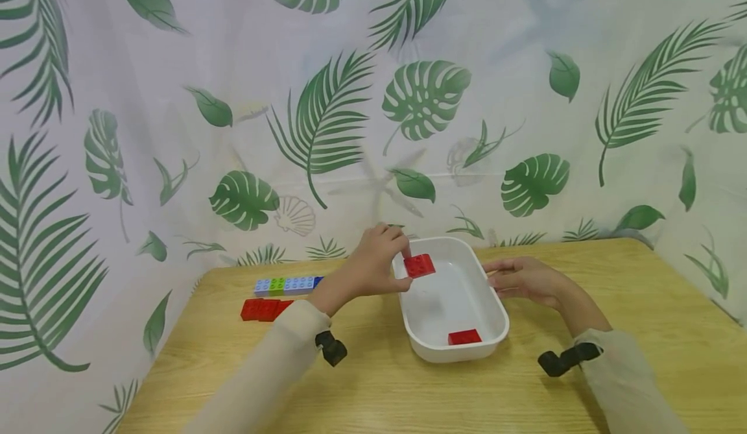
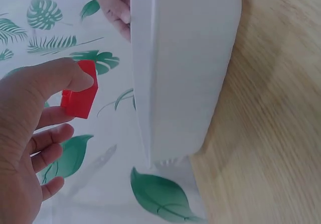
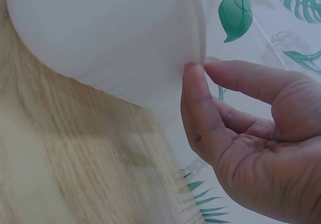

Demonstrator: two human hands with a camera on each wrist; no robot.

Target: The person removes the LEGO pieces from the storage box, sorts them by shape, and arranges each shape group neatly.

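Observation:
Thumb and fingers of my left hand (image 1: 376, 262) pinch a red toy brick (image 1: 420, 265), studs showing, over the left far part of a white plastic bin (image 1: 412, 337). The left wrist view shows this red brick (image 2: 82, 97) beside the bin's outer wall (image 2: 185, 73), held above rim height. At the opposite side, my right hand (image 1: 528, 281) pinches the bin's right rim between thumb and fingers, as the right wrist view of the hand (image 3: 246, 128) shows. Inside the bin, a second red brick (image 1: 464, 337) lies at the near end.
Left of the bin, several red bricks (image 1: 262, 309) lie on the wooden table (image 1: 373, 395). Behind them runs a row of pale blue, green and dark blue bricks (image 1: 286, 285), partly hidden by my left forearm. A leaf-patterned cloth (image 1: 350, 148) hangs behind the table.

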